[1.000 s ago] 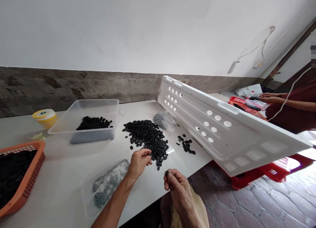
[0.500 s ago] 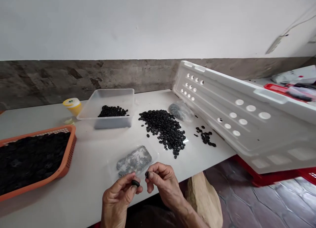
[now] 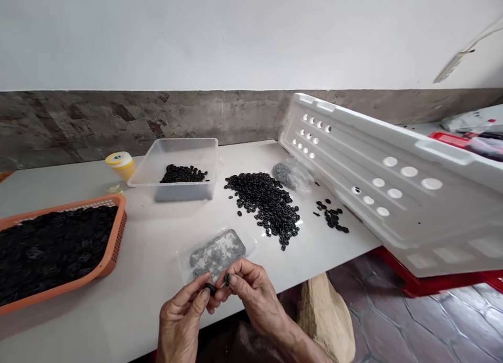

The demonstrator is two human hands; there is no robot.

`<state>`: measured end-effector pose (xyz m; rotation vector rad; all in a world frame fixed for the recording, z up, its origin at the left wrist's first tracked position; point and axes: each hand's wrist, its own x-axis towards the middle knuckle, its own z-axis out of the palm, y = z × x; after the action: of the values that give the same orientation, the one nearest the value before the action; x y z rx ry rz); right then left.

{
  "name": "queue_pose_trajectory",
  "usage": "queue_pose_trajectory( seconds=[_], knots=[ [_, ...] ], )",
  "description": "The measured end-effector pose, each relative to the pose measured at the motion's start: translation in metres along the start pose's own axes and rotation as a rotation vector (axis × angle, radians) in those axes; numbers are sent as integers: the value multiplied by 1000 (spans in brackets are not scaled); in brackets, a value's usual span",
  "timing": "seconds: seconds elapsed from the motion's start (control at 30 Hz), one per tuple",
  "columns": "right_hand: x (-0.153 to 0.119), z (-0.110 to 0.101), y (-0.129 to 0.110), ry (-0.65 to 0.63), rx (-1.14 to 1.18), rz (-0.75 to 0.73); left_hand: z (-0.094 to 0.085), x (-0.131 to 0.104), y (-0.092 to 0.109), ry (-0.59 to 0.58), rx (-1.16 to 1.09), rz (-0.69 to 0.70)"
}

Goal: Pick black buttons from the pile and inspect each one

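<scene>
My left hand (image 3: 181, 313) is closed on a black oval piece (image 3: 211, 288) between thumb and fingers. Just right of it, my right hand (image 3: 257, 295) pinches a small black part (image 3: 227, 278), with a thin light-coloured bit showing at its tip. The two parts are close; whether they touch I cannot tell. Beyond my hands lies a shallow clear tray (image 3: 251, 240) holding tiny grey metal parts (image 3: 218, 250), too small to name. A heap of black oval pieces (image 3: 267, 203) is spread on the white table farther back.
An orange basket (image 3: 118, 232) full of black pieces stands at left. Behind are a yellow tub (image 3: 121, 169) and a clear plastic box (image 3: 147, 161) with black pieces. A bag of grey parts (image 3: 293, 175) and scattered black pieces (image 3: 334, 217) lie near a tilted white crate (image 3: 353, 153).
My hands have come closer together, the right one moving left toward the oval piece. A thin light bit now shows on the small part. The view has shifted slightly.
</scene>
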<state>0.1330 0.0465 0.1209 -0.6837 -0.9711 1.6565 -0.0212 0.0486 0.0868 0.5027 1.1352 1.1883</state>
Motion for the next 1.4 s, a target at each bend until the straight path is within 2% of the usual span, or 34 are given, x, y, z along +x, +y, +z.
queue_pose_trajectory(
  seconds=[0.3,0.4,0.53,0.63,0.7,0.83,0.93,1.07,1.23,1.4],
  knots=[
    [-3,-8,3,108,-23,5,4,-4,-3,-24,92,13],
    [-3,-10,6,121,-19,25,3,-3,-4,-8,159,47],
    [-3,-11,11,130,-2,57,0,2,-6,16,125,30],
    [-2,-11,13,137,34,89,1,0,-6,-10,183,19],
    [-3,-10,13,149,53,101,4,-6,-5,-7,257,51],
    [-3,-9,10,152,89,112,12,-20,-3,42,346,209],
    [-3,-7,7,139,121,111,11,-25,-1,23,416,262],
    [-2,-6,6,131,151,111,8,-26,2,-1,495,251],
    [-2,-6,7,136,147,87,8,-30,4,6,484,211],
    [-1,-6,7,130,126,86,6,-30,2,-44,477,197]
  ],
)
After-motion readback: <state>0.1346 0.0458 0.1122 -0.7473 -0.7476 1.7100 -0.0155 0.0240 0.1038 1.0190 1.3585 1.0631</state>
